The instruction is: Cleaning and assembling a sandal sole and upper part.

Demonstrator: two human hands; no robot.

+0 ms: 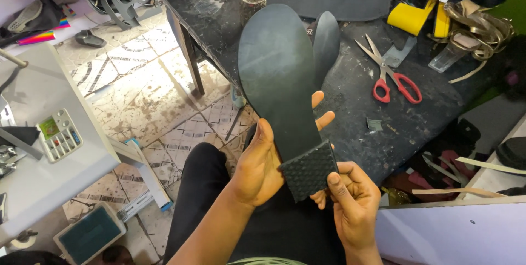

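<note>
Both hands pinch the dark shoe sole [279,73] at its textured heel, left hand [260,163] behind, right hand [350,202] thumb-on, and it looks light, flexible, best gripped there

dark worktable [383,128], red-handled scissors [392,76], yellow pieces [408,18], tan straps [482,32]

Both bare forearms rise from the bottom of the view, hands close together above the lap. The left hand [262,166] cups palm-up, fingers extended behind. The right hand [350,202] curls in, thumb pressed forward, pinching.
</note>
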